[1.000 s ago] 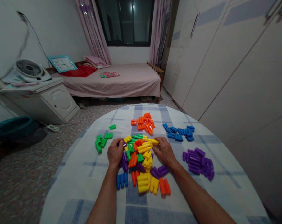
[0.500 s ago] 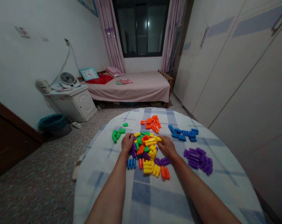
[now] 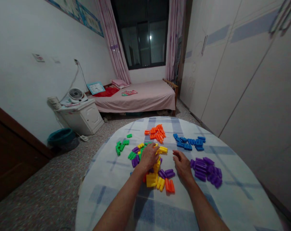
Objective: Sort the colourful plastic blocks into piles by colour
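My left hand (image 3: 150, 157) reaches over a mixed heap of plastic building blocks, its fingers bent down together at the yellow blocks (image 3: 163, 149). What sits under those fingertips is hidden. Just right of the heap, my right hand (image 3: 182, 162) hovers low over the cloth with fingers apart and nothing visible in them. In the heap, purple blocks (image 3: 135, 161) and green blocks (image 3: 131, 155) show left of my left hand. More yellow blocks (image 3: 152, 180), an orange block (image 3: 170, 185) and a purple pair (image 3: 166, 173) lie at its near side.
Sorted groups surround the heap on the round table (image 3: 116, 199): green (image 3: 121, 146), orange (image 3: 157, 132), blue (image 3: 189, 141) and purple (image 3: 205, 170). Beyond stand a bed (image 3: 140, 99) and a white cabinet (image 3: 85, 117) with a fan (image 3: 75, 94). Wardrobes (image 3: 244, 96) line the right.
My left hand has moved right, from the heap's left edge to over its middle. My right hand has come off the yellow blocks and shifted right. The camera view has tilted up slightly.
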Action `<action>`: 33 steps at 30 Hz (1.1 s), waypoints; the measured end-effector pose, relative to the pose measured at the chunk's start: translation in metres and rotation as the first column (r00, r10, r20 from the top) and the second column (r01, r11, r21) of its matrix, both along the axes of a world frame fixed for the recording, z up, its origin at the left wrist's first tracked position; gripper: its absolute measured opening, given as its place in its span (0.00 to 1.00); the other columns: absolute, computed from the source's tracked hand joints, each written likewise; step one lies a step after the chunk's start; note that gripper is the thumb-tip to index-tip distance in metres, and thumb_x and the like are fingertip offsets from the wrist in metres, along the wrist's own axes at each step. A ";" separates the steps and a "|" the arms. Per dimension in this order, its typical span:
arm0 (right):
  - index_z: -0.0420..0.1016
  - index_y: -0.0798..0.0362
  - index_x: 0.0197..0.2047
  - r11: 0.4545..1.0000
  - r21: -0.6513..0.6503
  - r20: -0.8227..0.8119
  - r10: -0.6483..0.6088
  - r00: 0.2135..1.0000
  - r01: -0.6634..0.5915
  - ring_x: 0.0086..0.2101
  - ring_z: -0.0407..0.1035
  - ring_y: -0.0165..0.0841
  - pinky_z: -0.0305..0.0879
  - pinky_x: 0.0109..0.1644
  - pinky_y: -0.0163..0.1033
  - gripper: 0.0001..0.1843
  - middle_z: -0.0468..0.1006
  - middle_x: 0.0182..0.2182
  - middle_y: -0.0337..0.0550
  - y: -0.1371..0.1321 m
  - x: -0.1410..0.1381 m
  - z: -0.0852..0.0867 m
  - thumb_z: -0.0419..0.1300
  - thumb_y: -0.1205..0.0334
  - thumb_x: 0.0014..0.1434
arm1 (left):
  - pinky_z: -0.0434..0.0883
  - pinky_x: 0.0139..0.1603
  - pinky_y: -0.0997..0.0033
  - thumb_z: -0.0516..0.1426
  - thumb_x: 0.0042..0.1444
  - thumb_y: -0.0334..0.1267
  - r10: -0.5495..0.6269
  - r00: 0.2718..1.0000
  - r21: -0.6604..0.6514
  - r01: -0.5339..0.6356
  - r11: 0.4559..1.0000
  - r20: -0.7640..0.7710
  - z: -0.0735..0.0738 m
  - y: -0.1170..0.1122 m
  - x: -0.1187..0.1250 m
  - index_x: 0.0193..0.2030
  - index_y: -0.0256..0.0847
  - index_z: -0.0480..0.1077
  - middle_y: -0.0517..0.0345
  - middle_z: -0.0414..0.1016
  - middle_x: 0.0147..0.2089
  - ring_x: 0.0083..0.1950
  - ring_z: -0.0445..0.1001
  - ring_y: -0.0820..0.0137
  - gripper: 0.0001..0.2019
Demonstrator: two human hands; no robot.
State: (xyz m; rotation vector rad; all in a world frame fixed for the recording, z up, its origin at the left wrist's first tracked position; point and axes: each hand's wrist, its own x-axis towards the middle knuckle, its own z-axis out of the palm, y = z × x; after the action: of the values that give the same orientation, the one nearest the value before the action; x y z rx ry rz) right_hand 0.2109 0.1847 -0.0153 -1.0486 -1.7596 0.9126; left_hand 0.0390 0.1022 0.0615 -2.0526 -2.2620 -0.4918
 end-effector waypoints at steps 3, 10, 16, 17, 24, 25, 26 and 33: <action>0.75 0.53 0.44 1.000 0.003 0.018 0.028 0.999 -0.028 0.40 0.73 0.38 0.67 0.47 0.44 0.18 0.78 0.39 0.47 0.000 -0.001 0.004 0.50 0.60 0.53 | 0.66 0.52 0.65 0.53 0.57 0.32 0.004 0.997 -0.151 -0.016 0.988 -0.080 -0.004 0.015 0.009 0.45 0.43 0.71 0.50 0.71 0.48 0.52 0.68 0.64 0.11; 0.75 0.51 0.44 1.000 0.002 0.021 0.028 0.999 -0.028 0.41 0.72 0.39 0.67 0.46 0.43 0.18 0.79 0.41 0.47 0.000 0.000 0.004 0.49 0.60 0.55 | 0.67 0.49 0.69 0.48 0.61 0.31 0.084 0.996 -0.107 -0.084 0.991 -0.004 -0.017 0.032 0.009 0.48 0.41 0.69 0.51 0.71 0.47 0.49 0.70 0.66 0.12; 0.75 0.51 0.44 1.000 -0.027 0.003 0.012 1.000 -0.012 0.39 0.73 0.39 0.68 0.42 0.42 0.17 0.79 0.40 0.47 0.000 -0.002 0.005 0.49 0.59 0.56 | 0.67 0.53 0.67 0.52 0.58 0.31 -0.126 0.992 -0.165 0.125 0.978 0.004 -0.007 0.049 0.016 0.52 0.46 0.68 0.52 0.65 0.58 0.55 0.68 0.66 0.16; 0.75 0.50 0.44 0.999 -0.032 0.003 0.013 1.000 -0.012 0.39 0.73 0.39 0.68 0.42 0.42 0.17 0.79 0.40 0.47 0.000 -0.002 0.006 0.49 0.59 0.56 | 0.67 0.52 0.66 0.52 0.58 0.31 -0.160 0.987 -0.207 0.153 0.966 -0.015 -0.007 0.053 0.019 0.51 0.45 0.69 0.50 0.67 0.56 0.54 0.69 0.64 0.15; 0.75 0.50 0.42 0.997 -0.074 0.025 0.022 0.999 -0.020 0.38 0.73 0.40 0.68 0.41 0.42 0.17 0.79 0.39 0.46 -0.001 0.000 0.010 0.50 0.56 0.55 | 0.70 0.40 0.64 0.48 0.59 0.30 -0.143 0.982 -0.251 0.108 0.962 -0.125 -0.004 0.071 0.034 0.43 0.38 0.71 0.48 0.72 0.43 0.43 0.75 0.61 0.12; 0.75 0.50 0.42 0.997 -0.077 0.031 0.017 0.999 -0.015 0.38 0.73 0.40 0.68 0.41 0.43 0.17 0.79 0.39 0.47 -0.001 0.000 0.010 0.50 0.56 0.55 | 0.70 0.40 0.65 0.50 0.58 0.31 -0.123 0.986 -0.235 0.094 0.967 -0.113 -0.002 0.069 0.035 0.44 0.39 0.70 0.49 0.72 0.43 0.43 0.75 0.61 0.11; 0.75 0.50 0.42 0.997 -0.081 0.035 0.012 0.999 -0.009 0.38 0.73 0.40 0.68 0.41 0.43 0.17 0.79 0.39 0.47 -0.001 0.001 0.010 0.51 0.55 0.54 | 0.70 0.40 0.66 0.51 0.58 0.32 -0.097 0.991 -0.208 0.076 0.975 -0.091 0.002 0.065 0.033 0.44 0.40 0.70 0.51 0.73 0.44 0.43 0.75 0.62 0.10; 0.75 0.51 0.43 0.993 -0.115 0.062 -0.008 0.998 0.015 0.39 0.74 0.42 0.68 0.42 0.44 0.20 0.79 0.40 0.48 -0.001 0.000 0.010 0.50 0.53 0.52 | 0.67 0.45 0.72 0.52 0.58 0.37 0.236 0.969 0.083 -0.242 0.967 0.073 0.020 -0.027 -0.019 0.50 0.47 0.66 0.58 0.71 0.51 0.48 0.72 0.68 0.13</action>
State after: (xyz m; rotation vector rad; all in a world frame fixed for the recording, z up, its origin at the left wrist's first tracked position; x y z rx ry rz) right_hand 0.2104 0.1842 -0.0053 -1.1709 -1.7667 0.9938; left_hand 0.0199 0.0753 0.0812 -1.7146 -2.4296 -0.6352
